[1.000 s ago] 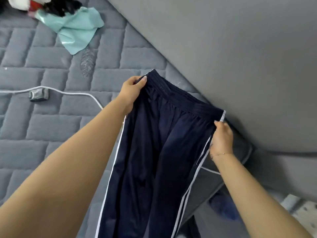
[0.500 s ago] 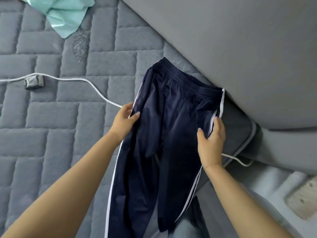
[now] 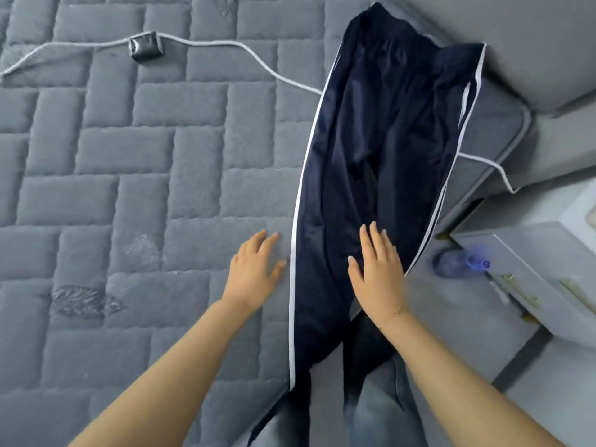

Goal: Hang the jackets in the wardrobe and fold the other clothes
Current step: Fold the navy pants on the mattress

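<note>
Quilted grey mattress (image 3: 129, 175) is filling most of the frame, with a white cable (image 3: 225, 45) and its small dark switch (image 3: 145, 46) lying across the upper left. Navy trousers (image 3: 380, 150) with white side stripes are lying flat along the right of centre, waistband at the top by the grey headboard (image 3: 532, 43), legs hanging off the bed's lower edge. A second ago both hands were gripping the waistband in the air; now they have let go and slid down the legs. The left hand (image 3: 253, 269), fingers spread wide, is resting on the mattress just beside the left stripe, holding nothing. The right hand (image 3: 377, 272), fingers straight and close, is pressing flat on the right leg. Spreading looks finished, so smoothing and the first fold are likely next.
</note>
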Motion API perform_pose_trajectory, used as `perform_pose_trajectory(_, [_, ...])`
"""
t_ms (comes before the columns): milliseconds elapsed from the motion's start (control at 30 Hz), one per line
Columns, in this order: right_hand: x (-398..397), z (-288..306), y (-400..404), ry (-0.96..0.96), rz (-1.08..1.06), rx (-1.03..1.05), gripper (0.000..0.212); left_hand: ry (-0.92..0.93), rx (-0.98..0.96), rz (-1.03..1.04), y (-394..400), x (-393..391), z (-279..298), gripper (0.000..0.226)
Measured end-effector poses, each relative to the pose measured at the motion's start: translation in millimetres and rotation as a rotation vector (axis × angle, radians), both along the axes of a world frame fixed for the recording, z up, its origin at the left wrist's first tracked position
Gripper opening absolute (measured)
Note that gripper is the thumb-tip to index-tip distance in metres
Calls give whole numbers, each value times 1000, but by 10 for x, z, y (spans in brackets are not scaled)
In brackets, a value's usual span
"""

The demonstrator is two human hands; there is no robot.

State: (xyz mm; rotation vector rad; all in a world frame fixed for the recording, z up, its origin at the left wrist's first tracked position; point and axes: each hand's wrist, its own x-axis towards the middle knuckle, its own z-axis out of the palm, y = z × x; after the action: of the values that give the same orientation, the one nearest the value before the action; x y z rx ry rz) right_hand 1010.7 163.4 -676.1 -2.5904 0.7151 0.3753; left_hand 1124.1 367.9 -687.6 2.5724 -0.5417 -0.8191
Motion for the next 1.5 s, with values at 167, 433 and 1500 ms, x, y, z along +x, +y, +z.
perform_pose_trajectory(167, [-578,-109,495,39,-14,53,60,205,-21,192,248,-902,-37,38])
perform_pose_trajectory(433, [-1218,-377,855,-73,-524,541,40,307,-130,433,285,-1518,-225,30])
perform_pose_trajectory(1500, [447,-306,4934,-179,-1273,1484,49,37,-128,462,4519,595,56,19])
